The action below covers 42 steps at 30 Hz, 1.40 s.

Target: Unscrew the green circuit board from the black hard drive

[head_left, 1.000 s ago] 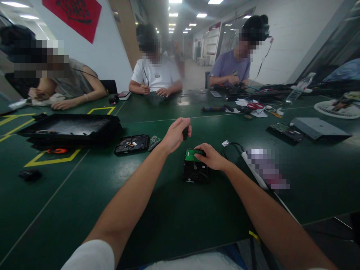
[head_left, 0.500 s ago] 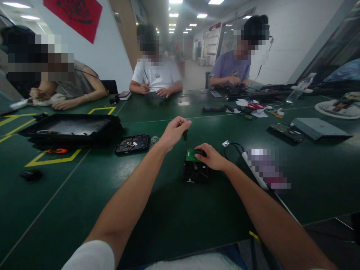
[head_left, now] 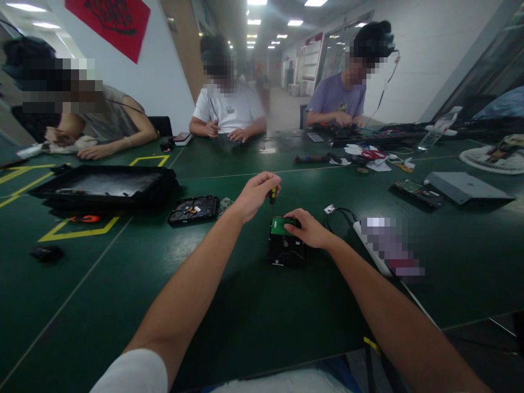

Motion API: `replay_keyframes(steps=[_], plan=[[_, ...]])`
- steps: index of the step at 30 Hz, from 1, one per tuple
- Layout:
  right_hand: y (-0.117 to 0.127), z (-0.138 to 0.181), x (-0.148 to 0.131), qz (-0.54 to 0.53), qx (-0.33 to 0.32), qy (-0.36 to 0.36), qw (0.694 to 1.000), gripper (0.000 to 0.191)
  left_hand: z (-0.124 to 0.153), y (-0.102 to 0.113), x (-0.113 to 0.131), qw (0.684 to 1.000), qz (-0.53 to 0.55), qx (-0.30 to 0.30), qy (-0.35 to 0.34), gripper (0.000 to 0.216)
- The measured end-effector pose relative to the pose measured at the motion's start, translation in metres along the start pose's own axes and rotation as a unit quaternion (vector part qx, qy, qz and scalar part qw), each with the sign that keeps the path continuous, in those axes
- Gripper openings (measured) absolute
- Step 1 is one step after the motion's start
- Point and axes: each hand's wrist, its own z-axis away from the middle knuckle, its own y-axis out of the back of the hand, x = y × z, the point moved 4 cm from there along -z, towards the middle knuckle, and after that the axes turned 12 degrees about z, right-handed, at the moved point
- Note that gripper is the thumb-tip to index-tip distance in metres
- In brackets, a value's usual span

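A black hard drive [head_left: 285, 250] with a green circuit board [head_left: 280, 226] on top lies on the green table [head_left: 254, 311] in front of me. My right hand [head_left: 310, 228] rests on the drive's far right corner, its fingers curled over the board. My left hand [head_left: 257, 194] hovers just above and behind the drive, pinched round the dark handle of a small screwdriver [head_left: 272, 195] that points down at the board.
A second opened drive [head_left: 193, 209] lies to the left, beside a black tray [head_left: 102, 187]. A power strip [head_left: 380, 245] with a cable runs at right. A grey box [head_left: 464, 187], tools and scissors lie farther back. Three people sit across the table.
My left hand has turned a little on the screwdriver handle and dipped slightly toward the drive. My right hand and the drive have stayed put.
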Motion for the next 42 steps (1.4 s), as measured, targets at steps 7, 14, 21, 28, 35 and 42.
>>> replay_keyframes(steps=[7,14,21,28,35,42], plan=[[0.000,0.000,-0.003,0.002,0.004,0.002,1.000,0.030,0.003,-0.007,-0.009,0.994,0.107,-0.008,0.035,0.025],[-0.002,0.000,0.000,0.006,0.003,0.006,1.000,0.032,-0.002,0.003,-0.004,0.999,0.046,0.016,0.007,0.019],[-0.004,0.000,0.003,0.003,0.000,0.001,1.000,0.030,-0.003,0.012,0.003,0.999,-0.009,0.043,-0.003,0.017],[-0.003,-0.001,0.003,0.003,-0.001,0.002,1.000,0.030,0.000,-0.003,-0.002,0.992,0.122,0.009,0.030,0.011],[-0.002,-0.001,0.001,0.002,-0.001,0.000,1.000,0.031,0.001,-0.009,-0.005,0.991,0.125,0.028,0.042,0.013],[-0.001,-0.001,-0.001,0.006,-0.006,-0.003,1.000,0.032,0.000,-0.003,-0.006,0.993,0.114,0.018,0.033,0.013]])
